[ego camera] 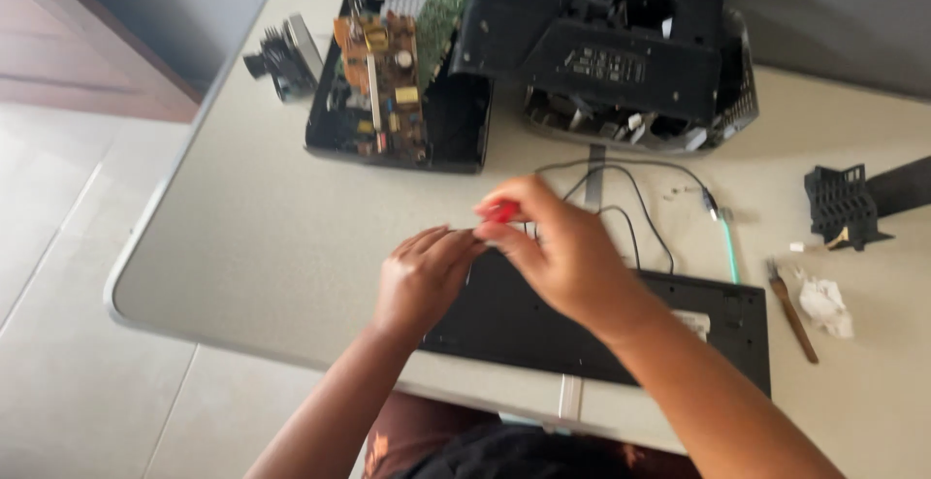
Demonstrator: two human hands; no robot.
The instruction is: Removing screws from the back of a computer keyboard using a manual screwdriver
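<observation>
Two hands meet over a big pale table (262, 246). At twelve o'clock sits a large black machine (601, 43), opened up. Beside it, at eleven, an open black case (456, 130) holds brown and green circuit boards (383, 77). A flat black keyboard (722, 324) lies face down at six, under both hands. The right hand (562, 256) pinches a small tool with a red handle (501, 212). The left hand (422, 275) has curled fingers touching the tool's tip; what it holds cannot be told.
</observation>
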